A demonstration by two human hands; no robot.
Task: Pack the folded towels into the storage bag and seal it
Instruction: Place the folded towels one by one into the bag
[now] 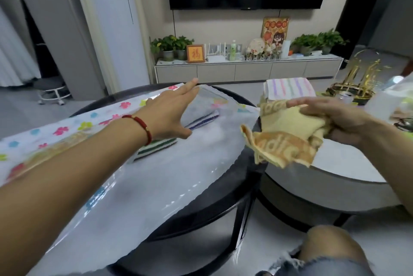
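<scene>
Left hand (169, 112) lies flat, fingers apart and extended, pressing the storage bag (156, 175) over the striped towels (156, 145) already inside; right hand (339, 119) has its fingers clamped on the yellow towel (286, 139), held in the air between the dark desk (223, 213) and the light desk (335, 173). Risks, as I judge them: the yellow towel is loosely bunched, one corner hanging, so it may unfold and snag at the bag mouth; I cannot tell where that mouth lies, the film being clear and glaring; the bag overhangs the near desk edge and could slide off if the left hand lifts. A pastel striped towel (288, 90) waits at the light desk's far side; open room exists rightward; the gold ornament (357, 88) crowds the far right.
</scene>
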